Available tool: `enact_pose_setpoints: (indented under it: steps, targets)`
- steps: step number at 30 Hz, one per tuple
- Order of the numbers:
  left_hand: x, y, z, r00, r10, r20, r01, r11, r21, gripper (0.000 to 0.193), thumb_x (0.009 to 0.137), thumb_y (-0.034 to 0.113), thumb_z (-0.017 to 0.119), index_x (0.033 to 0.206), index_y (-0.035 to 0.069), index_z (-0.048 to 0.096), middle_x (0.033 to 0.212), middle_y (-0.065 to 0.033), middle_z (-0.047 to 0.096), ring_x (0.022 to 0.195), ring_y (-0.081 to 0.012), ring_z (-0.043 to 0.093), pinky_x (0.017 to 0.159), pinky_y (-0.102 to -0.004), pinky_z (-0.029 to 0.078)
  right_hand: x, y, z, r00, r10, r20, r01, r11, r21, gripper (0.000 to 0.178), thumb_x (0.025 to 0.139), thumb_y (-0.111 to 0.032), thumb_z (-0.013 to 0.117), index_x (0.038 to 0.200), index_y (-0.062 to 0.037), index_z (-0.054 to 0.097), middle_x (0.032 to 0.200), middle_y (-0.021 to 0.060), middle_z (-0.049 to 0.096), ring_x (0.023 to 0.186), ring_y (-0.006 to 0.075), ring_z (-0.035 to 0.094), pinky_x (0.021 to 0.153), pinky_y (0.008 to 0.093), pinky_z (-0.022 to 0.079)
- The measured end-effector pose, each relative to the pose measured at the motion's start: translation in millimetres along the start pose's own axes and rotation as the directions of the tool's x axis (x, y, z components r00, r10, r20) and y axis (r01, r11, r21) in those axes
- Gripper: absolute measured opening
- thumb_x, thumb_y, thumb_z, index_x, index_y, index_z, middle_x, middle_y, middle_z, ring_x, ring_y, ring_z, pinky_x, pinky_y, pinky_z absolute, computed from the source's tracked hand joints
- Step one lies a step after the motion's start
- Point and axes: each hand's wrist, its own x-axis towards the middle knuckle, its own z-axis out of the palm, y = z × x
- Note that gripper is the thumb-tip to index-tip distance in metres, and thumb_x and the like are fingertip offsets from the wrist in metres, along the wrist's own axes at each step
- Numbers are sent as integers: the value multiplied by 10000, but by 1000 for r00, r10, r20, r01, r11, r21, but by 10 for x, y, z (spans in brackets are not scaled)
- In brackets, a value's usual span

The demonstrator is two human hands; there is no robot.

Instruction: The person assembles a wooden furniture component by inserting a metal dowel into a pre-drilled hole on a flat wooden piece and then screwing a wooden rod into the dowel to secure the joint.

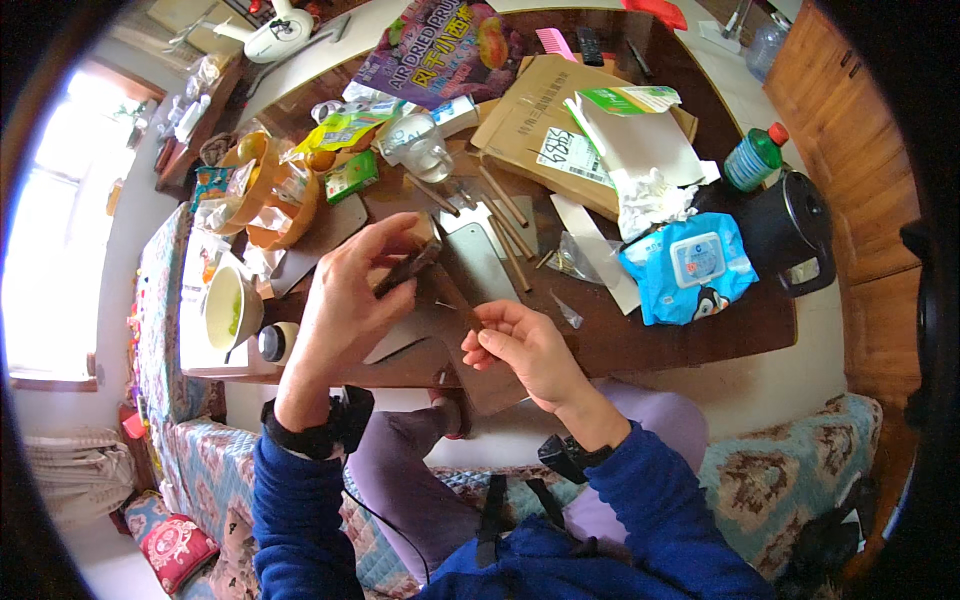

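Observation:
Over the near edge of the table (650,350), my left hand (355,290) closes its thumb and fingers round a small dark brown object (408,265); its kind I cannot make out. My right hand (535,355) pinches the near end of a thin brown stick (460,303) between thumb and fingertips. The stick's far end reaches up to the dark object; whether they touch, I cannot tell. Beyond my hands lie several brown sticks (505,197), partly across a pale grey flat rectangular object (477,250). A clear plastic bag (572,258) is to their right.
A cardboard box (535,120), blue wipes pack (690,270), black jug (800,235) and green bottle (755,158) crowd the right. At left stand a bowl (232,308), a small dark-lidded jar (278,342) and an orange basket (262,185). A clear glass (425,158) stands farther back.

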Motion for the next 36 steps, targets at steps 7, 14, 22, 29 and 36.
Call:
enact_pose_setpoints:
  steps: [7,14,22,29,36]
  targets:
    - [-17,-4,14,998,67,-2,-67,997,43,538,775,-29,659,1311,-16,613,1150,-140,693,1055,-222,697,979,-351,545,32,-4,40,997,-61,-39,56,991,-118,247,998,-40,633,1232,40,623,1064,111,728,929,165,705,859,290,563]
    - [-65,-37,214,990,139,-11,-137,984,113,495,754,-26,697,1243,2,630,1071,-146,676,1003,-259,698,924,-360,556,163,-38,16,941,-328,-85,190,719,-668,217,923,-114,747,1083,28,714,994,91,703,821,159,651,749,287,517]
    - [-160,-98,432,982,186,-5,-183,968,172,483,748,-33,716,1219,11,618,1071,-157,659,1016,-302,687,910,-374,549,180,-21,-36,915,-401,-48,218,591,-777,216,846,-107,767,1025,6,721,949,172,677,829,372,681,742,426,532]
    - [-174,-96,502,979,193,67,-202,963,176,353,806,85,777,1135,8,671,1033,-167,661,958,-359,673,877,-414,547,207,4,-23,932,-358,-58,192,623,-758,180,854,-66,713,1001,31,672,970,241,679,919,437,671,752,456,529]
    - [-66,-164,403,999,38,35,-37,999,-40,188,908,118,719,1049,-4,746,916,-167,732,808,-286,716,713,-361,555,171,-51,1,891,-453,29,238,412,-880,198,887,-104,696,1047,11,689,996,225,672,926,450,660,784,497,517]
